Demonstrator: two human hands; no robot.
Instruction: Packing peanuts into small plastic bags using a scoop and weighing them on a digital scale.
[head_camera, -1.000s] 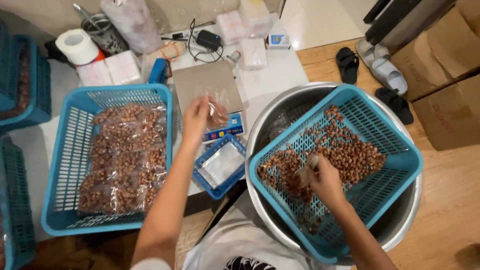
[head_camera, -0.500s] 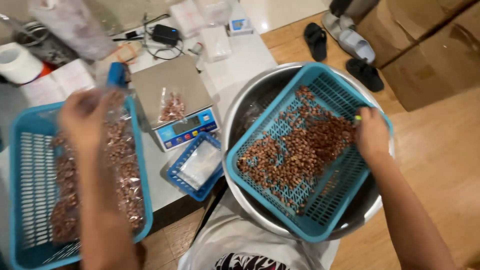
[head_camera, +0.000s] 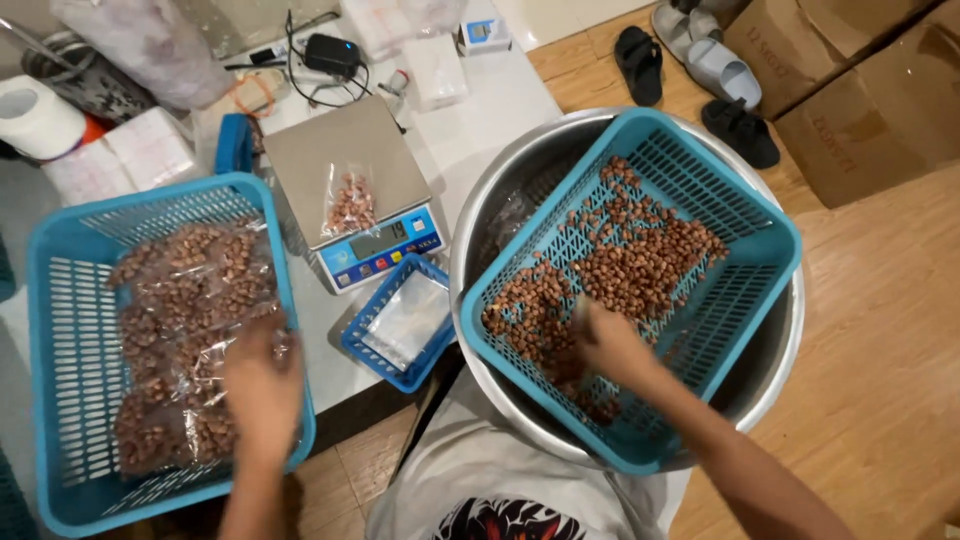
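Right hand (head_camera: 608, 345) down in the loose peanuts (head_camera: 640, 260), fingers curled together over a small scoop-like thing (head_camera: 579, 310), only partly visible; too blurred to tell how firmly gripped. Under and around that hand, a blue plastic basket (head_camera: 765, 250) tilted across the rim of a large steel basin (head_camera: 500, 215), nuts spread from the hand up toward the basket's far corner.

Left hand (head_camera: 262, 385) low over the second blue basket (head_camera: 60, 330), palm down, fingers loosely spread; blurred, so cannot tell whether touching or gripping anything. Directly beneath and beyond that hand, clear bags packed with peanuts (head_camera: 180, 300), filling most of the basket.

Between the two hands, a small blue tray (head_camera: 362, 345) with a flat clear pouch (head_camera: 405, 318) inside. Just beyond the tray, a digital scale (head_camera: 340, 160) on the white desk (head_camera: 490, 110), carrying one small bag of nuts (head_camera: 350, 205) on its platform. Farther past the scale, a black adapter with cable (head_camera: 332, 52). Far from the right hand, on the wooden floor, sandals (head_camera: 690, 60) and cardboard boxes (head_camera: 870, 110). Beyond the left hand, a roll of tissue (head_camera: 35, 115).
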